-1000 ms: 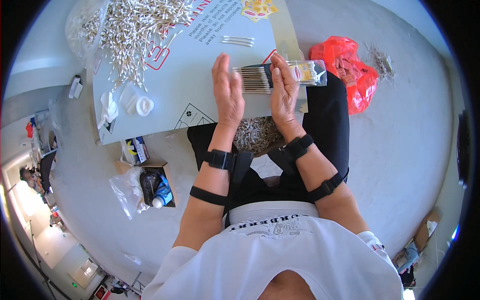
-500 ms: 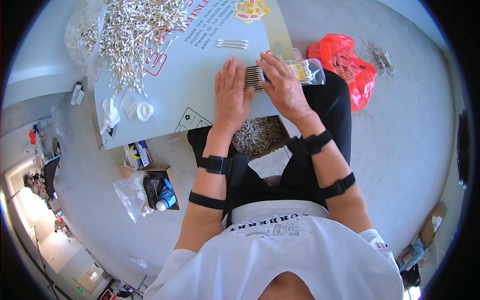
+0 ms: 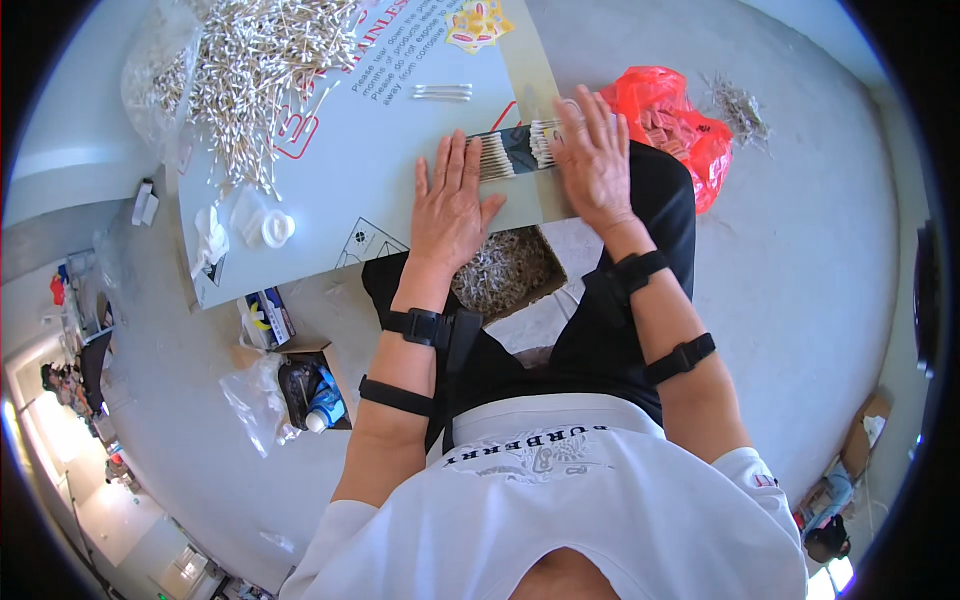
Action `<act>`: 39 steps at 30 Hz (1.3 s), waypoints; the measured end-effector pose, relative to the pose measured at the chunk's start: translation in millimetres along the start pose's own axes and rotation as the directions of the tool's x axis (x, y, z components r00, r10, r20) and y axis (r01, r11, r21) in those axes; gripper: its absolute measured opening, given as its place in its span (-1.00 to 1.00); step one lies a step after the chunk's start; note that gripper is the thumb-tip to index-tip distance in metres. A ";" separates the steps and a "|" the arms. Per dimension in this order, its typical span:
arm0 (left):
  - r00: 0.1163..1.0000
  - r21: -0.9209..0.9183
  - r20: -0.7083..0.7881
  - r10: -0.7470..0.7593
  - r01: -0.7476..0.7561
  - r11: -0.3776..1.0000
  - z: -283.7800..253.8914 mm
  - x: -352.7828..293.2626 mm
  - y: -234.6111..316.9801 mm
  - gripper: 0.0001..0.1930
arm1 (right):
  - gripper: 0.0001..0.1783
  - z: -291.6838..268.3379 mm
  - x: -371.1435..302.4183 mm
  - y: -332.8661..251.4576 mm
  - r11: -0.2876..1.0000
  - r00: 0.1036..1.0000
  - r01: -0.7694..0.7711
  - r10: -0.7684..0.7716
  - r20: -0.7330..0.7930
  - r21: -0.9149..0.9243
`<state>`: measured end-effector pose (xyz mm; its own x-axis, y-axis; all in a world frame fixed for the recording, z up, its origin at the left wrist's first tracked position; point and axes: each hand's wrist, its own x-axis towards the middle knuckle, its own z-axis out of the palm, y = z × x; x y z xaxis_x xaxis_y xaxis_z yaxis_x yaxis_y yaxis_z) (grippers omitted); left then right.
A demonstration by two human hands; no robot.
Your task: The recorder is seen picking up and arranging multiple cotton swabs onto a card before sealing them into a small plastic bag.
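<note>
Both hands are open, palms down, fingers extended, grasping nothing: the right hand [image 3: 596, 170] hides the right end of the swab pack [image 3: 517, 150]; the left hand [image 3: 448, 215] lies at its left end. The table [image 3: 340, 190] supports the pack near its right edge, a swab heap [image 3: 262, 60] and three loose swabs [image 3: 441, 93]. Its front edge partly covers a filled box [image 3: 552, 262].

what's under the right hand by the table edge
The right hand covers the right end of a pack of cotton swabs. Between it and the left hand, swabs show on both sides of a dark band. Whatever lies directly beneath the right hand is hidden.
</note>
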<state>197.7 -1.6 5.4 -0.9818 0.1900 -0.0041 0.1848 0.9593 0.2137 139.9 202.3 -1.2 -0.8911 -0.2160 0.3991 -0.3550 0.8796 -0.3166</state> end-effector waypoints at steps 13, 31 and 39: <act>0.999 -0.095 -0.046 0.020 -0.025 0.995 9.1 19.1 28.5 -0.22 | -0.45 19.8 -11.9 37.5 0.917 0.965 -0.175 0.088 0.248 0.359; 0.897 -0.770 -0.355 -0.263 -0.121 0.627 22.0 49.9 38.1 -0.45 | -0.45 23.7 -1.5 47.1 0.366 0.783 -0.516 0.568 0.253 0.774; 0.887 -0.877 -0.323 -0.331 -0.149 0.457 23.3 64.1 51.6 -0.63 | -0.54 34.5 5.6 35.4 -0.025 0.666 -0.537 0.601 0.441 0.844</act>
<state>145.4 64.9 -6.6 -0.9461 -0.2162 0.2413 0.1919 0.2262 0.9550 112.6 217.6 -39.9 -0.9319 0.1976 -0.3042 0.2484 -0.2632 -0.9322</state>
